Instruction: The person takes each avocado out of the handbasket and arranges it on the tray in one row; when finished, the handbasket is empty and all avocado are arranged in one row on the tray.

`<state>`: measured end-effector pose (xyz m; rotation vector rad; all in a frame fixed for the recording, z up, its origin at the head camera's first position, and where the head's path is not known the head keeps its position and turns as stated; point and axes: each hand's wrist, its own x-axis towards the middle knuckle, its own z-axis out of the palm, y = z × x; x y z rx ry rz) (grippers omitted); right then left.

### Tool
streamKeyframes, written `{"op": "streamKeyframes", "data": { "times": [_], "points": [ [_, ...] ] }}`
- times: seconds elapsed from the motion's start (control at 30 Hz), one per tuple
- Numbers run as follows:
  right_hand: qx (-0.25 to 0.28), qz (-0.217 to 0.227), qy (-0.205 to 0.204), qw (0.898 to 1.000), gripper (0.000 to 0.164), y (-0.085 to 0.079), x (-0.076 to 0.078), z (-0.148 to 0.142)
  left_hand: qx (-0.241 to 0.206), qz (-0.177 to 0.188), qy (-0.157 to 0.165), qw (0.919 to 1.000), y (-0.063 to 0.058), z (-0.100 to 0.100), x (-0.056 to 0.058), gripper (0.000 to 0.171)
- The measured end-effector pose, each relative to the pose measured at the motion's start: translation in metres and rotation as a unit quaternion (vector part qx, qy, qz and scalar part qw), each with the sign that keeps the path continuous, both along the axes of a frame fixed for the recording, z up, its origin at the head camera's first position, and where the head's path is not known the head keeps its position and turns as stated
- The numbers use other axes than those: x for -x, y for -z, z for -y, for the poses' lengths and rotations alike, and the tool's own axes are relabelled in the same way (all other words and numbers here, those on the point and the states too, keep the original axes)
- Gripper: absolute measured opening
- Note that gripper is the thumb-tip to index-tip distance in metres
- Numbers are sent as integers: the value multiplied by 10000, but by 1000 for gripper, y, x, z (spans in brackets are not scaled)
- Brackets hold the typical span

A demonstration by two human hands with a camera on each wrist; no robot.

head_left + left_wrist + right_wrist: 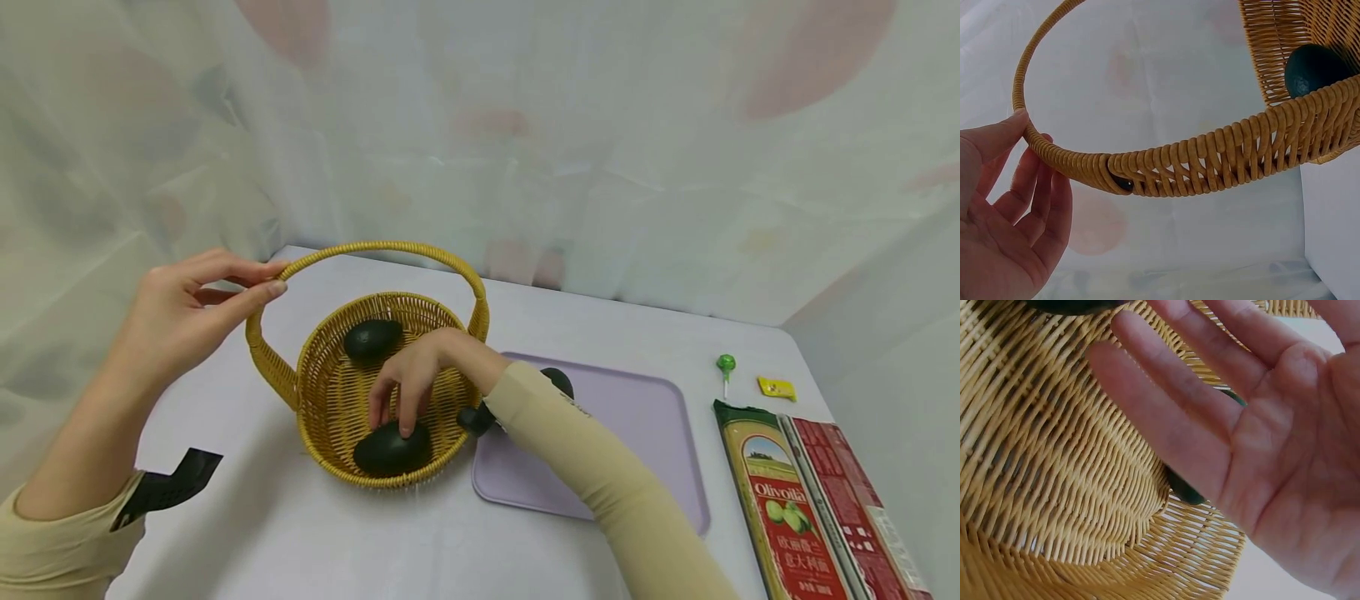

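My left hand [183,304] pinches the yellow wicker basket's arched handle [1079,164] between thumb and fingers, at its left side. The round basket [318,417] stands with its inside visible. In it lie two dark green avocados: one avocado [372,340] near the far wall, the other avocado [392,450] near the front rim. My right hand [420,375] reaches down into the basket, its fingertips at the top of the front avocado. In the right wrist view its fingers look fairly straight, with the avocado [1184,487] partly hidden behind them.
Right of the basket is a lilac tray [637,433], partly covered by my right sleeve, with another dark green avocado [557,381] on it. Farther right lie a green lollipop [726,364], a yellow wrapped sweet [777,388] and red pasta packets [795,517]. A patterned curtain hangs behind.
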<state>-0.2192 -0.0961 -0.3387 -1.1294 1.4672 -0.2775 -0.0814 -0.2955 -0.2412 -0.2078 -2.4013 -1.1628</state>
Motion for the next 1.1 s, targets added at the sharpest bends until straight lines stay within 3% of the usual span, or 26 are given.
{"op": "streamKeyframes", "data": {
  "times": [0.63, 1.1],
  "points": [
    [-484, -290, -178, 9982, 56, 4, -13, 10, -96, 6, 77, 9999, -2, 0, -2, 11],
    [-90, -433, -380, 9983, 56, -6, -11, 0, -113, 3, 108, 9999, -2, 0, -1, 11]
  ]
}}
